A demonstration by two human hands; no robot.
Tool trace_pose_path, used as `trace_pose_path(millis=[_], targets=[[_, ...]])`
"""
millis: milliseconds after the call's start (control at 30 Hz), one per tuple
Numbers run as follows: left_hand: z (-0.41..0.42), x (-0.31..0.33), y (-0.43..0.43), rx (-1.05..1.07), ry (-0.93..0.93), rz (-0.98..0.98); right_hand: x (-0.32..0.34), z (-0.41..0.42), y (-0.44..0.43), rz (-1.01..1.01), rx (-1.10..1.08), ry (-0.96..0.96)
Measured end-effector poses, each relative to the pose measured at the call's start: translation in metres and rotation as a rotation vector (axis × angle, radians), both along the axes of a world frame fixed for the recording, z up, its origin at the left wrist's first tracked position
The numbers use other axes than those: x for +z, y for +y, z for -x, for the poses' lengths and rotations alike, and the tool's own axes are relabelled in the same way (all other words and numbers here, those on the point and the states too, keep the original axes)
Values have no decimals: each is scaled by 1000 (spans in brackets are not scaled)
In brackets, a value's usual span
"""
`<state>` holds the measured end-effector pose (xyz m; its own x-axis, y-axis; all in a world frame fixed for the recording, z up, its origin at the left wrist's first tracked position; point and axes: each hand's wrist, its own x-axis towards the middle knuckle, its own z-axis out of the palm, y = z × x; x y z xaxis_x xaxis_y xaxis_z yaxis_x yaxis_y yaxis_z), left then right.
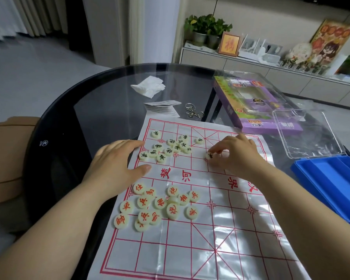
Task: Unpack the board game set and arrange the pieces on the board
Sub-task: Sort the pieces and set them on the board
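one board (190, 249), glass table (101, 110), grey floor (38, 63)

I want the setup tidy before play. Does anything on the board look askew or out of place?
Yes. The red-lettered round white pieces lie in a loose heap, some overlapping, off the line crossings; the black-lettered round white pieces likewise. The glossy red-lined plastic sheet board shows fold creases.
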<state>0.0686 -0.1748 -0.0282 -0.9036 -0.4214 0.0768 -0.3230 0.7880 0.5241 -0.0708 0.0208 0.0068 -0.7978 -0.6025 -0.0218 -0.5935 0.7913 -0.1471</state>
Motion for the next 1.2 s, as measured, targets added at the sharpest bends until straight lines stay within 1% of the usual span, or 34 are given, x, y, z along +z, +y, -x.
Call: trace_pose_path(millis=[133,267,400,467,567,667,800,967,1100,1200], targets=[[0,0,0,-4,1,8,-1,-5,1,-21,11,6],[0,1,0,-3,-3,10,-1,-9,2,18,7,-7],[0,1,0,-1,-7,7,-2,-11,3,15,29,0],[0,1,0,3,-12,2,0,-11,3,65,29,-11],[0,0,0,9,-9,-9,4,-13,-2,232,40,-35],[0,0,0,14,-1,-23,4,-17,-14,277,91,-59],[0,0,-1,4,16,-25,-4,-19,-37,246,156,-76],[0,-1,-2,-5,10,-23,-11,-13,-49,226,139,-65],[0,-1,-2,-6,3,-20,-10,-17,-55,150,263,-20],[1,-1,-2,-5,2,-17,-10,-18,-61,101,302,21]])
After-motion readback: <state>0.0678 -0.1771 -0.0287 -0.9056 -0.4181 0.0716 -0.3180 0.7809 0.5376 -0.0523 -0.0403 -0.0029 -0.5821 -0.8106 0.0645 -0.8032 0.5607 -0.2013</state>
